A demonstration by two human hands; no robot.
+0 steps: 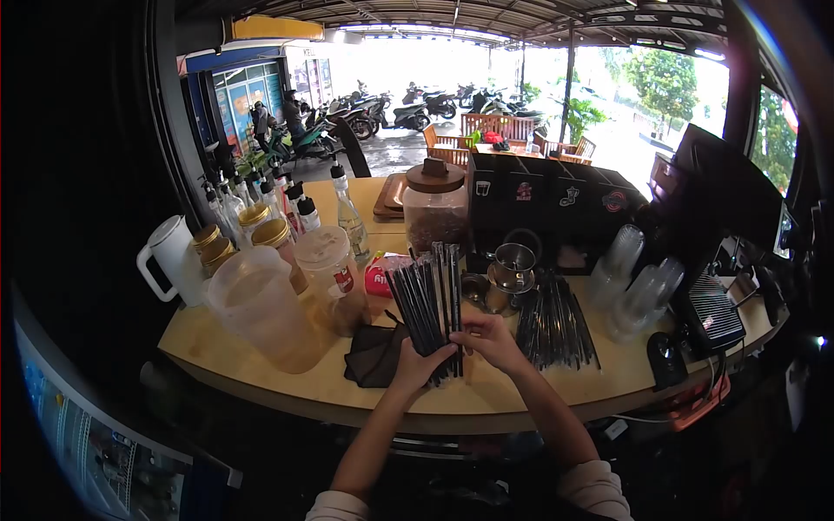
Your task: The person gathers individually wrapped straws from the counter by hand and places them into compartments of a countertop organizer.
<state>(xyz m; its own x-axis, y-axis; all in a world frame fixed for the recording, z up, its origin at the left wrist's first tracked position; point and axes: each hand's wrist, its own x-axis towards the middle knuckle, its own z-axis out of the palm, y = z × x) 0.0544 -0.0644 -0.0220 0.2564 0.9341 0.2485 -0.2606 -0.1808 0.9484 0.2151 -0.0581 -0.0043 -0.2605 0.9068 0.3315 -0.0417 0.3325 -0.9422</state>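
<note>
Black straws (423,300), seemingly in clear film, stand in a sheaf at the centre of the head view, just above the near edge of the wooden counter (565,399); take that sheaf as the middle of the dial. Left hand (420,362), at 6 o'clock, is wrapped around the sheaf's lower part, its thumb lying across the straws; right hand (488,341), between 3 and 4 o'clock, pinches at the sheaf's right edge, though exactly how many straws sit between its fingertips I cannot tell.

As for progress, gathering looks partway: one sheaf is held together at the bottom; its tops fan out unevenly, with a few straws at 1 o'clock standing slightly apart; a second heap of straws (558,328) lies loose at 3 o'clock, touched by neither hand; whether it is to be joined to the first I cannot tell.

Around the hands, a dark pouch (373,358) lies between 7 and 8 o'clock; a red packet (379,278) at 10; a wooden-lidded jar (434,213) at 12; a metal cup (512,269) at 2.
</note>
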